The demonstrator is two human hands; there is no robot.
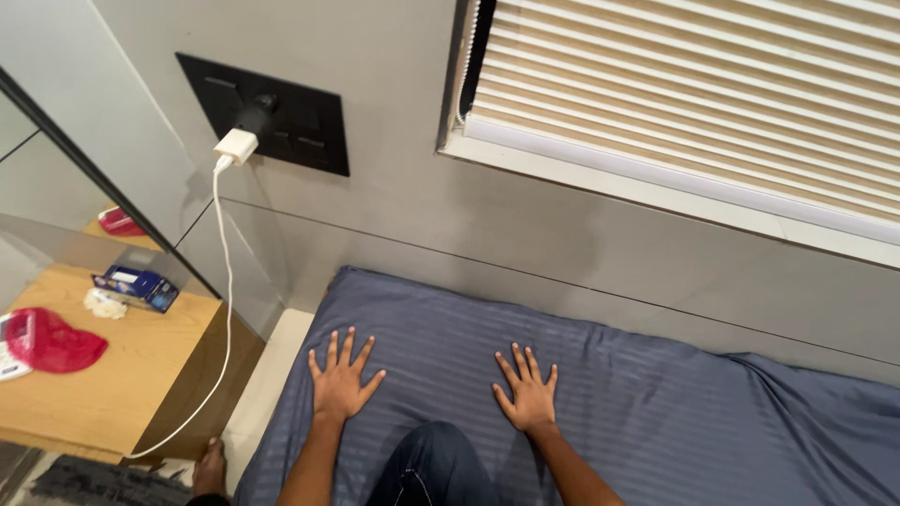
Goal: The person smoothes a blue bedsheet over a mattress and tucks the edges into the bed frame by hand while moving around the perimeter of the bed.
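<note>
My left hand (pixel 341 379) lies flat on a blue-grey striped bedsheet (pixel 656 403), fingers spread, holding nothing. My right hand (pixel 528 394) rests palm down on the same sheet about a hand's width to the right, fingers also apart. Between my forearms my knee in dark trousers (pixel 433 464) presses on the bed. The sheet is smooth under the hands and wrinkled at the far right.
A grey wall (pixel 525 234) runs just beyond the bed, with a beige window blind (pixel 703 103) above. A white charger (pixel 235 145) sits in a black socket panel (pixel 291 117), its cable (pixel 225 309) hanging down. A wooden bedside table (pixel 122 375) at left carries a red cap (pixel 52 342) and a blue box (pixel 137 287).
</note>
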